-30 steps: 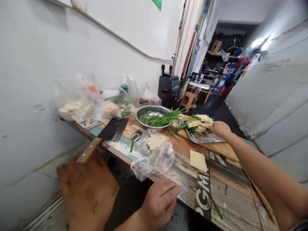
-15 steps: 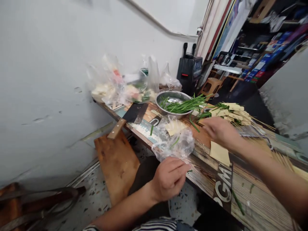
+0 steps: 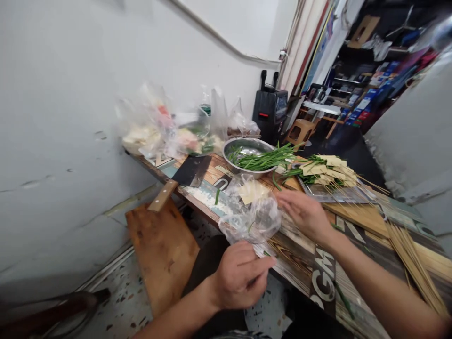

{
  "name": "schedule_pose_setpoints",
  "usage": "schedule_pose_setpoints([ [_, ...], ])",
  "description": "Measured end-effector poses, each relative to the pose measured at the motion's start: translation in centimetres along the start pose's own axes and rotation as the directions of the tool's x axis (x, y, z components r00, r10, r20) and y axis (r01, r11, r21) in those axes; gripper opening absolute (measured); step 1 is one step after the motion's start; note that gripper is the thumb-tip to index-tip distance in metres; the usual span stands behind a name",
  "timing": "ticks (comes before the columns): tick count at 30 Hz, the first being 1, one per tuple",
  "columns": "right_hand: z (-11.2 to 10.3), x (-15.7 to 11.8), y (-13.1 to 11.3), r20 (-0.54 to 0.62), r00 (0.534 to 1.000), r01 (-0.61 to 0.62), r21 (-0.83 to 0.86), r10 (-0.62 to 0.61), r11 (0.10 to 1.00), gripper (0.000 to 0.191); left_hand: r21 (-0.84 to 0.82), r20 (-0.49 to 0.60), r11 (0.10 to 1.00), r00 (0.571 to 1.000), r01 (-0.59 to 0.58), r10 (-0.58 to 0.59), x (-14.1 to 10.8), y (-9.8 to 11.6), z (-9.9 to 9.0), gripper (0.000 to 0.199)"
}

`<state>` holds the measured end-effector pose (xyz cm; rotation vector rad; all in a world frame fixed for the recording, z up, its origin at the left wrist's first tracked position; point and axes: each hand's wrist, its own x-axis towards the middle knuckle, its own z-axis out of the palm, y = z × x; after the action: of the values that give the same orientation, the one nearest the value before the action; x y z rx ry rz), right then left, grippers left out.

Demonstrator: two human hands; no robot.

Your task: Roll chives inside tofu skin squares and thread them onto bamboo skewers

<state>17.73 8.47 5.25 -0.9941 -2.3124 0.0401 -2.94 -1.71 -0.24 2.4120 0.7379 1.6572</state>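
My left hand [image 3: 243, 275] is in front of the table's near edge, fingers curled in and the index finger and thumb toward each other. Whatever it may pinch is too small to make out; a bit of green shows just past the fingertips. My right hand [image 3: 305, 214] is over the table with its fingers stretched out, beside a clear plastic bag [image 3: 264, 221]. Pale yellow sheets [image 3: 252, 192] of what looks like tofu skin lie at that bag. Behind it, long green chives [image 3: 264, 159] rest in a steel bowl [image 3: 231, 157].
A cleaver [image 3: 192, 170] lies at the left, its handle past the table edge. Skewered sheets with greens [image 3: 328, 169] are piled on a tray [image 3: 318, 192] at right, near bare skewers [image 3: 413, 259]. Filled plastic bags [image 3: 141, 134] and a black speaker [image 3: 270, 110] stand behind.
My right hand has come back from near the skewered pile toward the plastic bag. The loose sheet that lay below it no longer shows. My left hand stays near the table edge.
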Motion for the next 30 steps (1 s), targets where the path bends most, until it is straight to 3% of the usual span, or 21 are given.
schedule_pose_setpoints([
  [2,-0.5,4.2,1.4,0.057,0.998,-0.017,-0.148,0.025,0.989,0.031,-0.010,-0.028,1.000,1.000,-0.006,0.006,0.3,0.0,-0.7,0.035],
  [4,-0.3,8.8,2.8,0.229,0.972,0.024,-0.329,0.055,0.944,0.032,-0.016,-0.057,1.000,0.998,0.021,-0.022,0.2,-0.1,-1.7,0.039],
  [6,0.7,13.0,4.3,0.393,0.907,0.072,-0.496,0.149,0.866,0.031,-0.032,-0.091,0.997,0.993,0.073,-0.076,-0.1,-0.5,-2.7,0.041],
  [8,2.5,16.3,5.6,0.518,0.812,0.113,-0.594,0.270,0.797,0.030,-0.053,-0.117,0.991,0.985,0.123,-0.128,-0.6,-1.0,-3.5,0.043],
  [12,6.9,19.6,7.2,0.632,0.708,0.171,-0.586,0.315,0.792,0.044,-0.061,-0.137,0.982,0.973,0.180,-0.187,-1.2,-1.9,-4.6,0.045],
  [15,8.8,20.3,7.2,0.691,0.666,0.243,-0.558,0.282,0.793,0.032,-0.041,-0.151,0.978,0.967,0.203,-0.206,-1.4,-2.6,-4.7,0.043],
  [18,8.5,20.9,7.0,0.703,0.666,0.297,-0.557,0.250,0.775,0.026,-0.034,-0.163,0.979,0.965,0.202,-0.205,-1.7,-2.9,-4.5,0.043],
  [23,5.7,22.2,6.6,0.695,0.695,0.367,-0.563,0.184,0.741,0.028,-0.004,-0.157,0.985,0.972,0.175,-0.173,-0.6,-3.6,-4.5,0.033],
  [27,3.9,23.1,5.9,0.699,0.703,0.404,-0.544,0.131,0.735,0.026,0.219,-0.263,0.942,0.945,0.255,-0.194,3.1,-6.3,-5.1,0.024],
  [30,2.0,23.8,5.4,0.645,0.760,0.330,-0.491,0.082,0.806,0.025,0.191,-0.304,0.908,0.902,0.372,-0.306,6.9,-10.0,-4.9,0.024],
])
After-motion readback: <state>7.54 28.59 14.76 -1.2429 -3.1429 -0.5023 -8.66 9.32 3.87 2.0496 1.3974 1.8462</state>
